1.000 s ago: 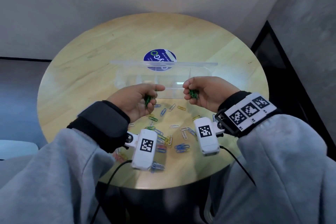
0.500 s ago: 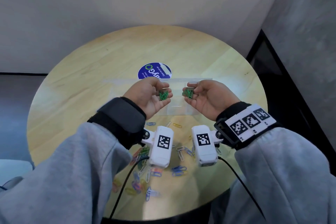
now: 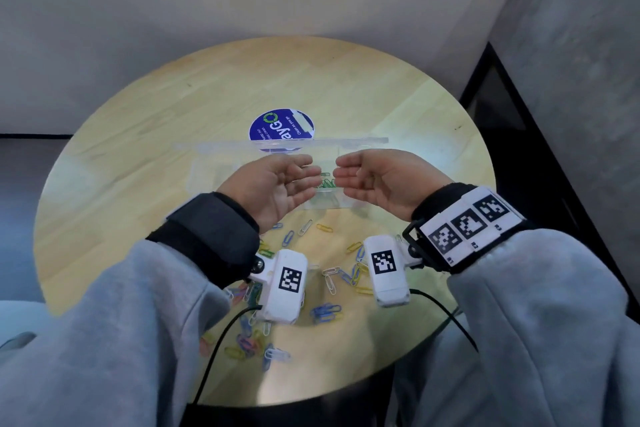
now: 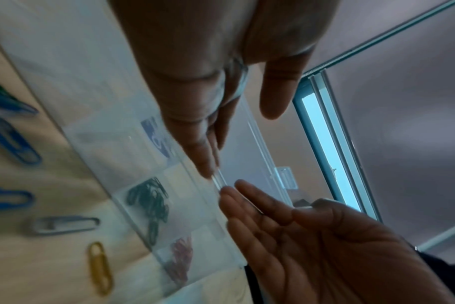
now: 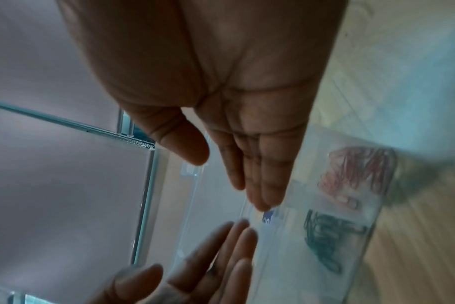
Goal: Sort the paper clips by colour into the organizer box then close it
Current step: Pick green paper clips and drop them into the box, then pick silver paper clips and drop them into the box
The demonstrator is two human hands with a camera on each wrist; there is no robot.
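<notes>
Both hands, left hand (image 3: pixel 277 184) and right hand (image 3: pixel 374 180), are spread empty above the organizer box (image 3: pixel 242 166); next, better pinch one colour only from the desk (image 3: pixel 138 135).

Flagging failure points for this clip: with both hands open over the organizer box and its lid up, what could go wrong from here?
1. The left hand and right hand hover just above the green clips; a withdrawing finger might flick some into the red clips in the neighbouring compartment.
2. The lid stands upright, so a knock might shut it early.
3. The wrist cameras hang just above the loose clips and could scatter them off the table.
</notes>
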